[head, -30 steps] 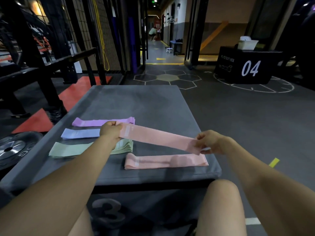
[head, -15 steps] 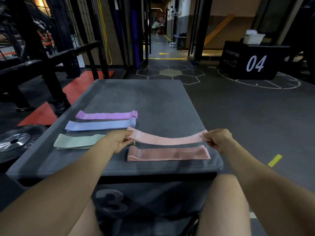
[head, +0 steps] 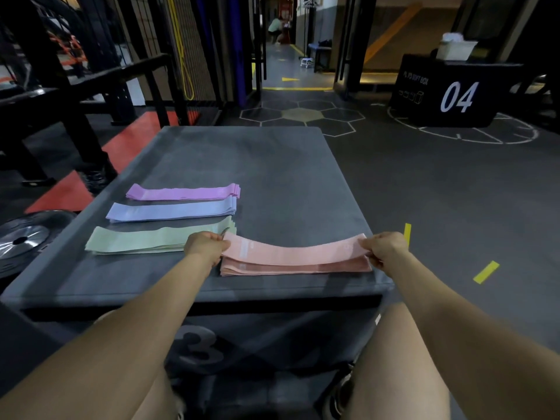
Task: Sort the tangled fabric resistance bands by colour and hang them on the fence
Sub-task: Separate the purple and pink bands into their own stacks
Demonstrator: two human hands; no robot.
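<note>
Both hands grasp one pink band (head: pixel 291 253) by its ends: the left hand (head: pixel 206 247) pinches the left end, the right hand (head: pixel 382 247) pinches the right end, and the band sags slightly in the middle between them. It sits on top of, or just above, another pink band (head: pixel 297 267) lying flat near the front edge of the grey desk (head: pixel 272 165); whether the two touch along their whole length cannot be told. To the left, three more piles lie side by side on the desk, each flat and running left to right: the green bands (head: pixel 139 242) nearest, their right end touching or just beside the left hand, the blue bands (head: pixel 169 211) behind them, and the purple bands (head: pixel 181 192) farthest back. A black box marked 04 (head: pixel 454 95) stands on the floor well apart at the upper right, and a weight plate (head: pixel 27 237) lies on the floor to the left of the desk.
</note>
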